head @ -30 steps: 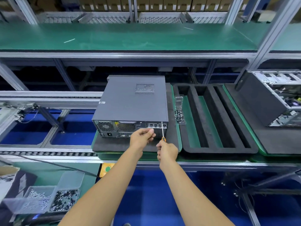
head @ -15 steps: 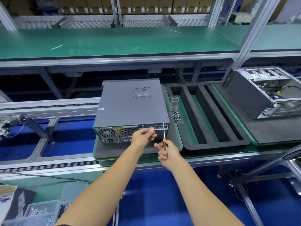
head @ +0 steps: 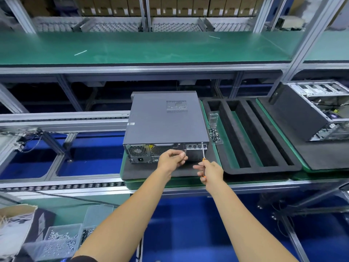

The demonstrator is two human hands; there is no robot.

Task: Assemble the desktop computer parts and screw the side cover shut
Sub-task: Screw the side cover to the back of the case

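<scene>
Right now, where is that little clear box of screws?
In the head view, the clear screw box sits just right of the closed computer case, at the left edge of the black foam tray.

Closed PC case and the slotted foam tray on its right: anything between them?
Head view: a clear plastic box of screws sits between the closed case and the foam tray.

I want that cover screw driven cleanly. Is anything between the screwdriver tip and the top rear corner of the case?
Nothing visible is in the way. The right hand holds the screwdriver with its tip already at the top right rear corner of the computer case. The left hand sits further left against the rear panel, clear of the shaft.
</scene>
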